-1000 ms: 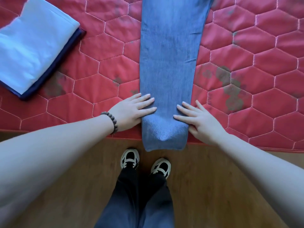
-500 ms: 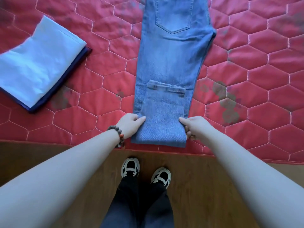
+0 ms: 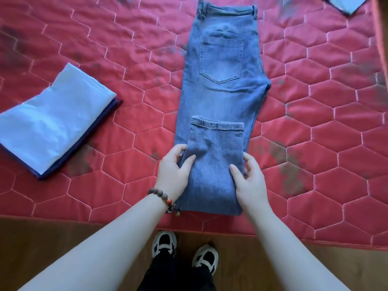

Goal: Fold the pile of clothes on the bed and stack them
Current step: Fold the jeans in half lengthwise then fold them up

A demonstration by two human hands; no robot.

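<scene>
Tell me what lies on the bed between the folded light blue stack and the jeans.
In the head view, nothing lies between the light blue stack and the jeans: only bare red quilted bedcover with dark smudges.

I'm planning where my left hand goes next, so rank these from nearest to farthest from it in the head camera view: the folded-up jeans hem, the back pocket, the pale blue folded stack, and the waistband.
1. Hem: just beyond the left hand, on the jeans.
2. Back pocket: farther up the jeans.
3. Pale blue stack: off to the left; too close to the pocket to rank surely.
4. Waistband: far end.
</scene>
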